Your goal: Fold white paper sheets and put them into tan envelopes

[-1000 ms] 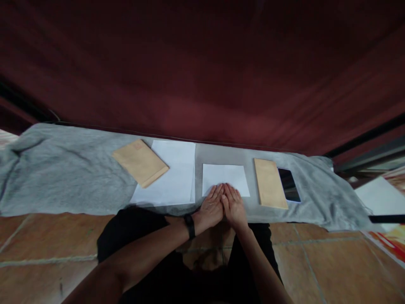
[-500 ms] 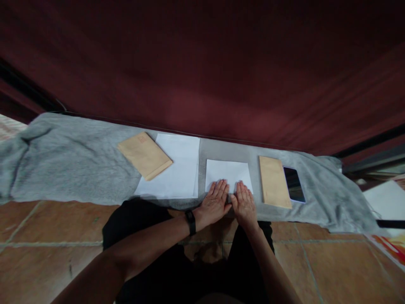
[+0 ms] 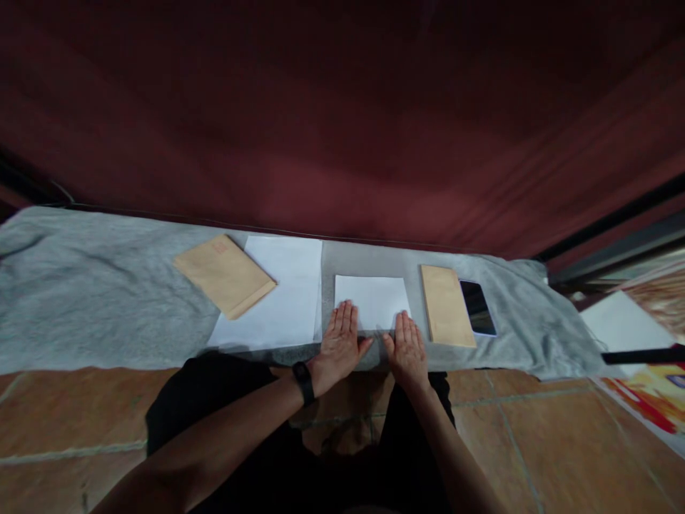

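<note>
A folded white sheet of paper (image 3: 372,296) lies flat in front of me on the grey cloth. My left hand (image 3: 340,343) rests flat at its near left corner, fingers stretched out and thumb pointing inward. At the near right corner lies my right hand (image 3: 407,350), also flat with its fingers extended. The hands are apart, and neither grips anything. To the left are larger white sheets (image 3: 286,300), partly covered by a tilted brown envelope (image 3: 225,275). Another brown envelope (image 3: 448,307) lies to the right of the folded paper.
A phone (image 3: 478,307) with a dark screen lies beside the right envelope. The grey cloth (image 3: 107,293) covers a long, narrow surface against a dark red hanging (image 3: 342,143). White and colourful printed items (image 3: 647,400) are at the far right, near the tiled floor (image 3: 535,442).
My hands have moved apart along the paper's near edge, the left one outward to the left corner. The whole view has shifted slightly, so the things appear further left.
</note>
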`<action>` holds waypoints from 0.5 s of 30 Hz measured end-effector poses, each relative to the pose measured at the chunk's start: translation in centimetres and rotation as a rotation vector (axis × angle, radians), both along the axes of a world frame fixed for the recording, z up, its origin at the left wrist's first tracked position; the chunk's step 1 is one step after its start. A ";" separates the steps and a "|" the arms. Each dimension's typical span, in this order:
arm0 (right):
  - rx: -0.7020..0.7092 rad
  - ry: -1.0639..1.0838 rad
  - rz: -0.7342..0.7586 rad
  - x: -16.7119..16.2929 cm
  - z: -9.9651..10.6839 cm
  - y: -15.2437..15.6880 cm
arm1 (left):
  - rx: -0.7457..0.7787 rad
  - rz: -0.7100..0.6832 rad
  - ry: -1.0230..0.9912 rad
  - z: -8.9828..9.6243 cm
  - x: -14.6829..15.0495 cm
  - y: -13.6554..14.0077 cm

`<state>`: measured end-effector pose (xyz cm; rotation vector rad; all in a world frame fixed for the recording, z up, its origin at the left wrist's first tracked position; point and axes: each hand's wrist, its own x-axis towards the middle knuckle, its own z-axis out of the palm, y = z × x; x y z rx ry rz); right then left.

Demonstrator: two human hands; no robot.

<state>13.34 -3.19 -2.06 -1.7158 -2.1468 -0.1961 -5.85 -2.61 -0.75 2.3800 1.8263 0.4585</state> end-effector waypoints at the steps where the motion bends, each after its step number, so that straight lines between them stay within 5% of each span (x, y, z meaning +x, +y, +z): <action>1: 0.005 0.003 -0.009 0.0 0.0 -0.1 | 0.004 0.008 -0.005 -0.1 -0.1 0.0; 15: -0.015 0.067 -0.053 0.1 0.8 0.0 | 0.039 0.005 -0.006 1.5 -1.0 2.0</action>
